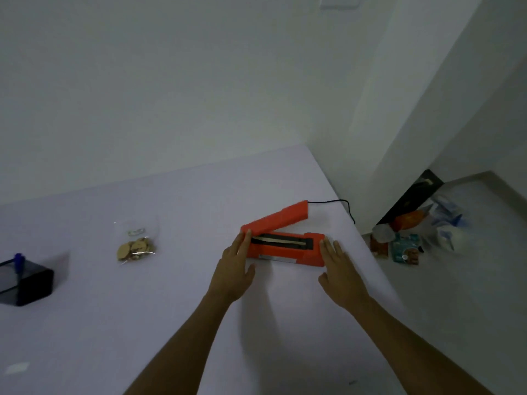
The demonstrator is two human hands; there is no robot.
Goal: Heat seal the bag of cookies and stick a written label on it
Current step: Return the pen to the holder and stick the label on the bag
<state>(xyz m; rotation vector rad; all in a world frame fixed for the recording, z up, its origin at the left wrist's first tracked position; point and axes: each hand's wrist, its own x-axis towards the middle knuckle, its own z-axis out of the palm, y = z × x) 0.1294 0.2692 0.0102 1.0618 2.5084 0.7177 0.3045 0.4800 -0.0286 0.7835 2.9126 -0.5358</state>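
An orange heat sealer point(285, 249) lies on the white table point(171, 280) near its right edge, its lid arm raised and a black cord point(342, 205) running off the back. My left hand point(235, 269) touches the sealer's left end with flat fingers. My right hand point(339, 269) rests flat against its right end. Neither hand closes around it. A clear bag of round cookies point(137, 243) lies on the table far to the left. A small white label point(17, 367) lies at the near left.
A dark box point(27, 280) holding a blue pen point(18, 262) stands at the table's left edge. Beyond the right table edge, packets and bags point(410, 238) lie on the floor by a black board. White walls stand behind.
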